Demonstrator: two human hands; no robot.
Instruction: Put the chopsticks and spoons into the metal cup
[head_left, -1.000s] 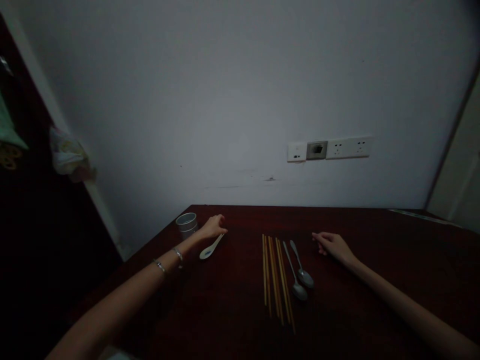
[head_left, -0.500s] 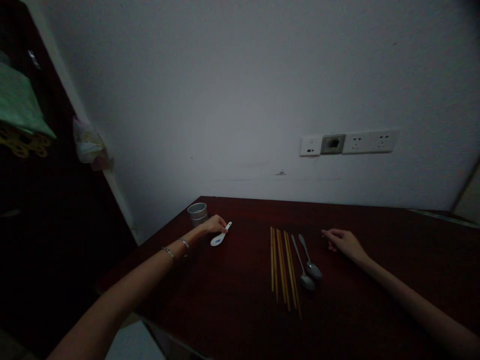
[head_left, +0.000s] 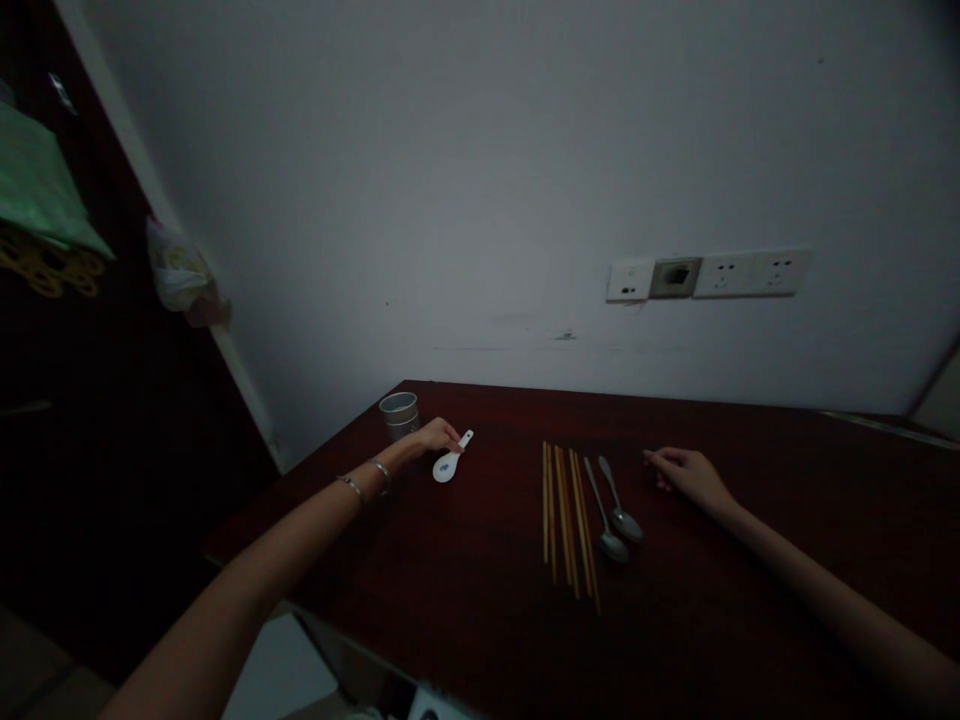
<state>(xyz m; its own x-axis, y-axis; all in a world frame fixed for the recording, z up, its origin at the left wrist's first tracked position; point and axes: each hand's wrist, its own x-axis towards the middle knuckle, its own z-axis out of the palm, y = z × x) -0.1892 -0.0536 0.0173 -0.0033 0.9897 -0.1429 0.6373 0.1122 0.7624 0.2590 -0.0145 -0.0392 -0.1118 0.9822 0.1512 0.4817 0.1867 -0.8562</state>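
My left hand (head_left: 435,437) reaches to the far left of a dark red table (head_left: 487,600) and pinches a white ceramic spoon (head_left: 448,463) near its handle. The spoon is tipped so that its bowl, with a small blue mark, faces me. A small metal cup (head_left: 399,412) stands just left of that hand. My right hand (head_left: 686,472) rests on the table with its fingers loosely curled together and nothing in them, just right of two metal spoons (head_left: 615,510). Several wooden chopsticks (head_left: 566,520) lie side by side left of those spoons.
A white wall with a row of sockets (head_left: 709,277) runs along the table's far edge. Dark furniture with a bag (head_left: 180,275) and a green cloth (head_left: 37,195) hanging on it stands at the left. The table's left corner lies near my left forearm.
My left hand has taken hold of the white spoon, which lay flat before, and tipped it up. The view has shifted left. My right hand has stayed put.
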